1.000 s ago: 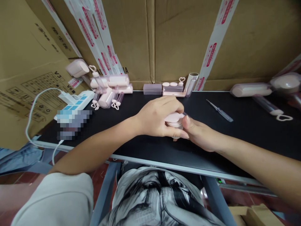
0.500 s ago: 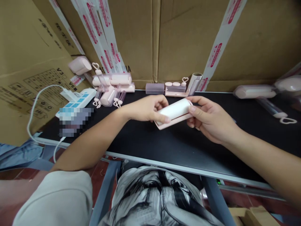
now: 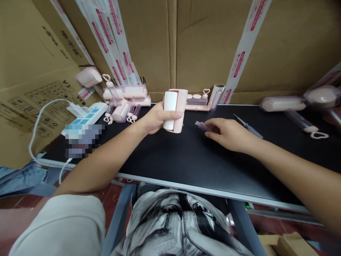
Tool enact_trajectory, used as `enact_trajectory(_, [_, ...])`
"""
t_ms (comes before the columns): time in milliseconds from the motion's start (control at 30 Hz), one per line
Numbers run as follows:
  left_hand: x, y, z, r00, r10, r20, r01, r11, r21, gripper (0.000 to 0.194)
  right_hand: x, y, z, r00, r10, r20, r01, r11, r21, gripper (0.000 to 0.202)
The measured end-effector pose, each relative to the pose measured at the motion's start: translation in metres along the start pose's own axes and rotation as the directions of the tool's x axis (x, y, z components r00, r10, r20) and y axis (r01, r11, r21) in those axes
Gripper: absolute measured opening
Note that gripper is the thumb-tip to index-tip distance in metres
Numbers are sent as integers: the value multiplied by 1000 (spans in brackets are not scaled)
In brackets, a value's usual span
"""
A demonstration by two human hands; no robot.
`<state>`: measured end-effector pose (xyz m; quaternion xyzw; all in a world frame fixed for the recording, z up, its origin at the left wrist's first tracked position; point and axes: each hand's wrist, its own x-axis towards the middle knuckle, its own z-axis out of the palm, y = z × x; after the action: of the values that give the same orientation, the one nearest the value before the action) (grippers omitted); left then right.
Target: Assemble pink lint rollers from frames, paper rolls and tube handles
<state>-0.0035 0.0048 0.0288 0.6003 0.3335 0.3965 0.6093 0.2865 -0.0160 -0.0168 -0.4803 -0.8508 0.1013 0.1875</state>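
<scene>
My left hand (image 3: 156, 119) is closed around a pink case with a white rounded insert (image 3: 170, 106), held upright above the black tabletop. Its thumb lies across the front of the case. To the right, my right hand (image 3: 226, 133) reaches low over the table, fingers closed on a small translucent purple plastic piece (image 3: 201, 126). Part of that piece is hidden by the fingers. Just beyond this hand lies a thin screwdriver (image 3: 248, 126) with a translucent handle.
Several pink and clear parts with heart-shaped loops (image 3: 124, 101) are piled at back left. A pink tray (image 3: 197, 106) and an upright tube (image 3: 217, 96) stand behind. A power strip (image 3: 87, 119) lies left; more pink parts (image 3: 282, 104) sit right. Cardboard (image 3: 202, 46) walls the back.
My right hand has let go of the case, moved down and closed on the small purple piece. My left hand has turned the case upright and moved it slightly left. The screwdriver now shows.
</scene>
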Motion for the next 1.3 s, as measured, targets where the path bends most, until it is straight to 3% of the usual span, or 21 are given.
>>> enact_trajectory(133, [-1,-5,1,998,-40,54,44,997,-58,64,-14,-24,-10,942,-276,-192,305,942,142,37])
enact_trajectory(233, [-3,-9,7,998,-37,53,42,994,-101,66,-24,-38,-13,918,-324,-229,367,913,178,36])
enact_trajectory(367, [-5,-12,16,995,-13,100,22,996,-85,59,-27,-42,-11,918,-307,-252,361,909,210,34])
enact_trajectory(567, [-7,-17,20,995,43,88,-41,999,-21,59,-27,-41,-8,946,-287,-152,322,886,333,32])
enact_trajectory(833, [-9,-15,22,997,1,76,-3,1000,27,64,-30,-49,-14,980,-196,-44,198,904,380,34])
enact_trajectory(1100, [-8,-20,23,998,61,17,-62,993,102,69,-31,-55,-15,978,-196,-66,207,934,290,34])
enact_trajectory(1300, [-10,-20,26,999,33,35,-35,997,64,69,-32,-56,-15,976,-207,-71,218,943,253,33])
